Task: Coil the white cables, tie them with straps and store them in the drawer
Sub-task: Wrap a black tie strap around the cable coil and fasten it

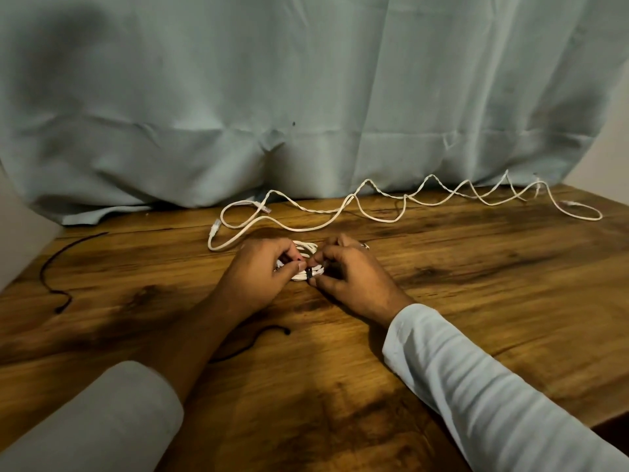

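Pinching coiled cable [301,276] on wooden table [476,301]: left hand [260,272], right hand [354,282], fingers [335,255] curled; pale curtain [306,97] behind.

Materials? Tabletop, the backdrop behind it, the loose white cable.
Brown tabletop: looks like wood or wood-look laminate, matte; dark grain streaks and knots show.
Pale blue-grey backdrop: woven cloth, matte; it folds and creases.
Long loose white cable: probably plastic-jacketed, smooth; bends in soft loops.

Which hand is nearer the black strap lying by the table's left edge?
Left. The left hand grips the coiled cable, right of the black strap; the right hand sits farther right, beyond it.
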The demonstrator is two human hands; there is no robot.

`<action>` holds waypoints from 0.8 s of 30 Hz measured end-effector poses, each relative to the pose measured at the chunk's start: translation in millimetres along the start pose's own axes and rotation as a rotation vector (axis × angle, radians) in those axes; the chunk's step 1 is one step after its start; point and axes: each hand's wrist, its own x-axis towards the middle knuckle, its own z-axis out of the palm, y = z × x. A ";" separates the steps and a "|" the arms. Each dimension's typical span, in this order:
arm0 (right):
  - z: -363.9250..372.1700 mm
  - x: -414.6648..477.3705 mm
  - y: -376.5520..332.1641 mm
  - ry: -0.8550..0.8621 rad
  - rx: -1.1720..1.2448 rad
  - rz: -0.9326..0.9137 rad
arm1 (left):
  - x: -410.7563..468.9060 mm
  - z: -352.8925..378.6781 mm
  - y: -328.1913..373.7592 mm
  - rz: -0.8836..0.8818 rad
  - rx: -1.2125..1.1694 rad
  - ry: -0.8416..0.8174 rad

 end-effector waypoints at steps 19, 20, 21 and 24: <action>4.1 0.4 0.3 0.030 -0.077 -0.060 | 3.1 0.7 -6.9 -0.137 -0.149 0.008; 3.8 -0.2 0.7 0.024 -0.077 -0.059 | 3.0 -1.7 -8.9 -0.143 -0.188 -0.008; 3.0 -0.4 1.3 0.017 -0.074 -0.050 | 2.6 -3.4 -9.2 -0.144 -0.207 -0.021; 1.0 -1.3 2.3 0.010 -0.076 -0.054 | 2.7 -4.4 -8.1 -0.135 -0.208 -0.031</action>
